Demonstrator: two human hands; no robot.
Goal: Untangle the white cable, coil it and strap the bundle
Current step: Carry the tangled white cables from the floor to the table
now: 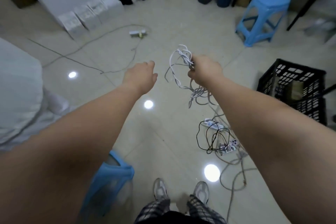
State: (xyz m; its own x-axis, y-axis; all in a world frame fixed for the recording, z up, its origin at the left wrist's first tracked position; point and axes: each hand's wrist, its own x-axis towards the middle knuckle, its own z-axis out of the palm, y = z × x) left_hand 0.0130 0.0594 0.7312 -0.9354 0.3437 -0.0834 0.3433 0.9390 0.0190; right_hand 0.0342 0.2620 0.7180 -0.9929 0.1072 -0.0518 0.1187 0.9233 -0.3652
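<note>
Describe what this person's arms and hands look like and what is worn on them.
Both forearms are bare up to the picture's edge: no sleeves show. The left hand and the right hand have no gloves, and no watch, bracelet or ring can be seen, though the picture is somewhat blurred. The fingers are mostly hidden behind the backs of the hands. Lower down, checked trousers and pale sneakers show.

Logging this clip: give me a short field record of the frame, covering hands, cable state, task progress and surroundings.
right hand: right hand closed around a tangled bunch of the white cable, held up above the floor
left hand: left hand empty, beside the bunch, not touching it
cable state: loose loops above the fist, strands hanging below; not coiled
strap: none seen
progress: untangling not finished
surroundings: blue stool, black crate, black cord on tiled floor
</note>
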